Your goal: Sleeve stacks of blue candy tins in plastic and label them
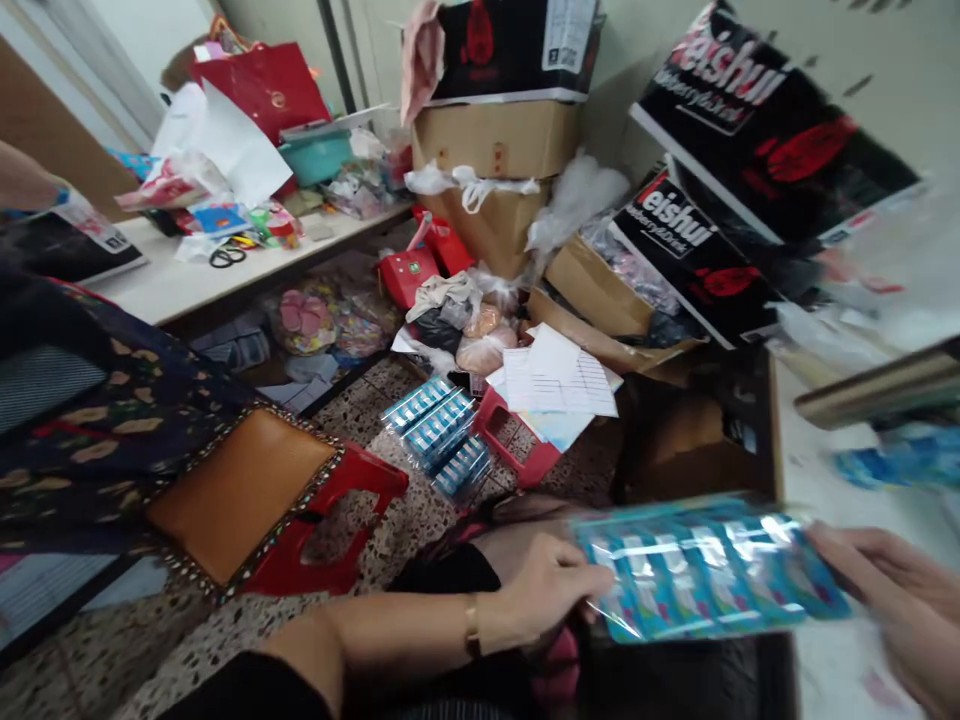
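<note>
I hold a flat blue packet wrapped in shiny clear plastic, level in front of me at the lower right. My left hand pinches its left edge, fingers closed; a gold bracelet sits on that wrist. My right hand grips the packet's right end, blurred by motion. Three similar blue packs lie on the speckled floor ahead.
A red plastic stool with a brown cushion stands at the left. Black printed cartons and brown cardboard boxes are stacked behind. A red basket holds papers. A cluttered white table runs along the left.
</note>
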Tool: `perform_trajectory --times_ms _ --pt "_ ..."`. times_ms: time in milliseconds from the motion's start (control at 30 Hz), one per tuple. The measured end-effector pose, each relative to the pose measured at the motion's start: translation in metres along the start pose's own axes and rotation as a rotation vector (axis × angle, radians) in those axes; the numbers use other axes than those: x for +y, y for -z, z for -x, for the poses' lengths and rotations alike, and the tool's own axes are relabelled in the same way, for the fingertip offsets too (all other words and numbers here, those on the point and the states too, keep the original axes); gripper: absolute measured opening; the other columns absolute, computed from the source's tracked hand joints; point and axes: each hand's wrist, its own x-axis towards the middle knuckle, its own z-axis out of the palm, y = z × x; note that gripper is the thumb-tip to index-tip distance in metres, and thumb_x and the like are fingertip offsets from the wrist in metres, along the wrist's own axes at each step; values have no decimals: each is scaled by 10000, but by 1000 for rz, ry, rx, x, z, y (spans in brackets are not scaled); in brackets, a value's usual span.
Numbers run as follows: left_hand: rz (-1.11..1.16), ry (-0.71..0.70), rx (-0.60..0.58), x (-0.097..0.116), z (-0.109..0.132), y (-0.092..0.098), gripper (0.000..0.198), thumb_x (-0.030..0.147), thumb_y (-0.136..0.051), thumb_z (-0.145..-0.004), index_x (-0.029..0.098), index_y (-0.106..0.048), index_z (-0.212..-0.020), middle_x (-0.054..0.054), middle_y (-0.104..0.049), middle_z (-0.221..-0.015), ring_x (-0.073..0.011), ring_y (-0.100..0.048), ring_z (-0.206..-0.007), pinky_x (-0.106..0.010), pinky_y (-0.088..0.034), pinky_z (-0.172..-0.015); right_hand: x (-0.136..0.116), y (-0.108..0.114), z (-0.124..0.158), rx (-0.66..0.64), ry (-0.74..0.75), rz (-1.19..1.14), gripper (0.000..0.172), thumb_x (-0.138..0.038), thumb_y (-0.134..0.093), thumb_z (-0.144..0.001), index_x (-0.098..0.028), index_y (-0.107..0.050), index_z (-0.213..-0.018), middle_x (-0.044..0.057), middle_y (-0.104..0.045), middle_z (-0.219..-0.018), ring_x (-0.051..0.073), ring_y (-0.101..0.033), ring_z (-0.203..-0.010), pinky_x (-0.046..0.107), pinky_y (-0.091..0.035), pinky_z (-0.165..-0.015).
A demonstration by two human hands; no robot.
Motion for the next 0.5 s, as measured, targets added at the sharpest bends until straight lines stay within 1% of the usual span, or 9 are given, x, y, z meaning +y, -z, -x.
perform_trajectory --times_ms 33,67,133,200,267,300,367,433,500 --pt "-11 -31 69 5 -2 25 396 463 -667 -680 175 -562 -430 2 -506 -444 -106 -421 -460 -269 -314 -540 -15 -36 -8 -65 -30 -15 362 -605 -832 -495 -296 -688 -615 106 -641 -679 205 -547 -582 404 -383 -550" --pt "-17 -53 145 7 -4 49 423 487 -669 -684 178 -549 -420 0 -502 -439 -107 -417 -457 -269 -307 -537 -29 -74 -14 -121 -34 -51 385 -614 -834 -493 -283 -686 -622 83 -633 -670 201 -531 -589 380 -374 -544" --pt "-19 -71 294 3 -8 97 464 526 -673 -681 187 -525 -401 -2 -484 -418 -108 -400 -442 -269 -287 -520 -45 -150 -21 -232 -4 -128 418 -614 -839 -495 -252 -656 -595 42 -603 -629 183 -496 -584 341 -359 -539" --pt "-16 -69 418 -11 -13 140 500 560 -670 -681 191 -513 -382 -1 -458 -392 -106 -372 -425 -269 -268 -508 -44 -221 -24 -369 23 -161 431 -618 -820 -553 -231 -634 -590 10 -564 -596 161 -463 -573 312 -346 -542" --pt "-11 -54 513 -34 -19 176 536 594 -663 -683 191 -511 -364 -1 -429 -369 -102 -347 -418 -268 -255 -505 -30 -281 -26 -494 30 -162 439 -617 -796 -602 -222 -607 -579 -15 -520 -567 144 -431 -561 294 -337 -543" --pt "-2 -40 548 -48 -23 191 551 612 -661 -678 191 -510 -356 -2 -420 -366 -100 -342 -418 -267 -252 -506 -20 -308 -27 -545 23 -156 444 -619 -783 -619 -222 -590 -571 -25 -498 -554 140 -414 -555 289 -333 -542" --pt "30 14 602 -76 -32 215 585 661 -663 -648 192 -495 -341 0 -398 -360 -95 -323 -408 -269 -238 -496 3 -352 -27 -629 -3 -133 453 -629 -759 -635 -225 -568 -562 -33 -474 -543 141 -398 -554 288 -334 -547" --pt "64 89 641 -104 -42 232 613 709 -665 -614 192 -488 -337 4 -377 -353 -92 -304 -394 -271 -221 -482 26 -386 -28 -679 -35 -111 462 -644 -741 -636 -228 -555 -559 -32 -476 -547 150 -406 -565 296 -349 -563" --pt "95 158 680 -130 -54 244 634 747 -663 -583 193 -483 -333 7 -361 -343 -92 -291 -380 -272 -211 -469 47 -411 -28 -703 -63 -88 478 -659 -731 -632 -232 -535 -548 -31 -470 -547 156 -409 -572 303 -358 -574"
